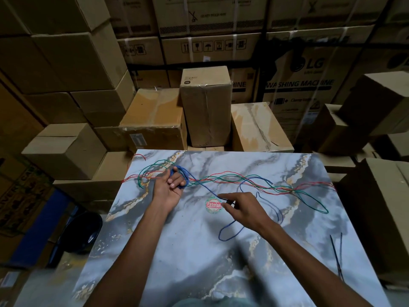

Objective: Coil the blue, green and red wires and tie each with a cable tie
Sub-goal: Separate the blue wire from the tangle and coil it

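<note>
Cardboard boxes (205, 107) behind marble tabletop (199, 251), cable ties (336, 253) at right edge

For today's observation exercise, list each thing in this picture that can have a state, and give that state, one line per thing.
Blue wire: partly coiled round the left hand, the rest loose on the table.
Green wire: uncoiled, strewn on the table.
Red wire: uncoiled, strewn on the table.
Left hand: holds the blue coil.
Right hand: pinches the blue wire.
Cable ties: lying unused at the table's right edge.
</note>
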